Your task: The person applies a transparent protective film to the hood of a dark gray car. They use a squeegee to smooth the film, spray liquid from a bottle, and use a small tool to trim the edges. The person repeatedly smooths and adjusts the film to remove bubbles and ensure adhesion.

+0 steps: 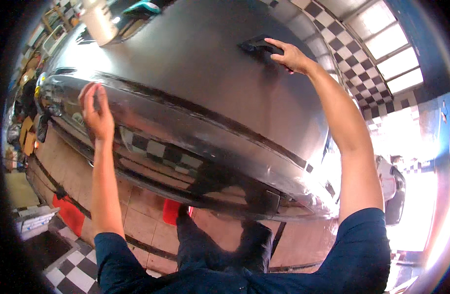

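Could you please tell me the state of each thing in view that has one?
Right hand: fingers on the black pad, index finger extended
Black pad: held at the car panel
Left hand: open, fingers slightly bent; contact with the car unclear
Car panel: dark, with a soft sheen
Bumper: glossy, reflecting a checkered pattern
Pale bottle: cap state unclear
Window: brightly lit

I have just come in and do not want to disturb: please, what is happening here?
The person's right hand holds a black pad on a dark car panel. The left hand is empty, raised near the car's closer end; whether it touches there, I cannot tell. A pale bottle is at the panel's left side.
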Tool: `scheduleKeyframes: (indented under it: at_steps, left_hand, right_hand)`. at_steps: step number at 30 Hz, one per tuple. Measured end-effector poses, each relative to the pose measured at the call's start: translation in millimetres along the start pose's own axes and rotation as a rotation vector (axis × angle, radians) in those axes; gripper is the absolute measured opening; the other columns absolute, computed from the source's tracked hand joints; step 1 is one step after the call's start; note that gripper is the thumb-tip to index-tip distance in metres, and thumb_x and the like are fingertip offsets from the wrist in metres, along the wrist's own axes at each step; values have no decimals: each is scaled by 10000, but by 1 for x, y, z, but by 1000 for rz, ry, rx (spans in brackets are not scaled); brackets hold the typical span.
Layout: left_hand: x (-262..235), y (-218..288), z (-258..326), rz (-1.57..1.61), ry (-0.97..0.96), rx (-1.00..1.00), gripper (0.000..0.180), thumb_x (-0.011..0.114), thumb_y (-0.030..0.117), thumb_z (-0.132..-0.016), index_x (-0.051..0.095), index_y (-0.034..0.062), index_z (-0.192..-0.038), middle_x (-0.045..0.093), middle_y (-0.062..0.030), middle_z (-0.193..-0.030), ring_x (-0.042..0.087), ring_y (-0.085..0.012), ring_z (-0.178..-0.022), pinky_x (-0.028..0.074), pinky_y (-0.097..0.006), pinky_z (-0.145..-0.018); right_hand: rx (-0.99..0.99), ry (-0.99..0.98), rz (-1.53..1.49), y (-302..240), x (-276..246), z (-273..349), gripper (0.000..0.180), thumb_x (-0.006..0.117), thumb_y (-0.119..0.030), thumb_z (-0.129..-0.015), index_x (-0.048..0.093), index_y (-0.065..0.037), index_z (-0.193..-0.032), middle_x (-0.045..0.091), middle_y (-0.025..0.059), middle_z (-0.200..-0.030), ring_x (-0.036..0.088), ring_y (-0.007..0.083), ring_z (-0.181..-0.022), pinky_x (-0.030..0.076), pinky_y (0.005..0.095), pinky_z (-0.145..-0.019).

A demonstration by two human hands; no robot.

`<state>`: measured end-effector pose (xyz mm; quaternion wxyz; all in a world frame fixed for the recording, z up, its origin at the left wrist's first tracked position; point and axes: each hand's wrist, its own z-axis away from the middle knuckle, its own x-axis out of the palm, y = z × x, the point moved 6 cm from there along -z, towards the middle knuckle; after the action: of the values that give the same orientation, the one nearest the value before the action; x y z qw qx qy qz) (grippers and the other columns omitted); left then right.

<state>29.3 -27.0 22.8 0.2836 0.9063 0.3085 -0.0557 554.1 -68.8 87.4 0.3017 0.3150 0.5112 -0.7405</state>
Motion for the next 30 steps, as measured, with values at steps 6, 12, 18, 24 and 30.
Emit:
scheduleKeyframes:
  at_steps: [6,12,18,24,30]
  left_hand:
    - [20,-32,8,156,43,-104,278,484,205,-1008,624,23,-1165,520,-103,-1283,489,-235,-1181,409,-366,-993]
    - [27,-30,10,60,14,-124,340,421,253,-1026,589,47,-1236,526,-108,-1299,447,-261,-1249,373,-394,-1036]
    - [26,-34,11,-83,-50,-136,363,391,301,-1031,590,68,-1226,540,-113,-1291,460,-295,-1238,367,-412,-1021]
    - [33,-39,8,-133,-79,-101,393,361,332,-1039,587,73,-1227,549,-104,-1283,473,-301,-1216,367,-416,-1018]
    - [36,-35,10,-165,-88,-136,400,363,343,-1037,581,77,-1240,545,-97,-1297,477,-298,-1217,369,-412,-1018]
  right_hand:
    - [-105,25,296,134,-25,174,719,535,-81,-749,408,-207,-1446,418,41,-1483,445,229,-1327,354,345,-1110]
    - [587,-366,454,206,-21,347,740,605,-101,-743,433,-356,-1415,626,122,-1243,620,274,-1096,458,343,-965]
    - [305,28,474,80,-84,216,711,569,-76,-763,442,-315,-1420,507,88,-1409,545,212,-1232,452,332,-1004]
    - [-309,-113,472,-133,26,-12,686,563,-78,-773,440,-264,-1421,597,105,-585,554,163,-427,495,374,-405]
    - [-514,-72,581,-98,56,14,697,598,-114,-773,431,-334,-1413,685,160,-891,680,282,-690,569,403,-637]
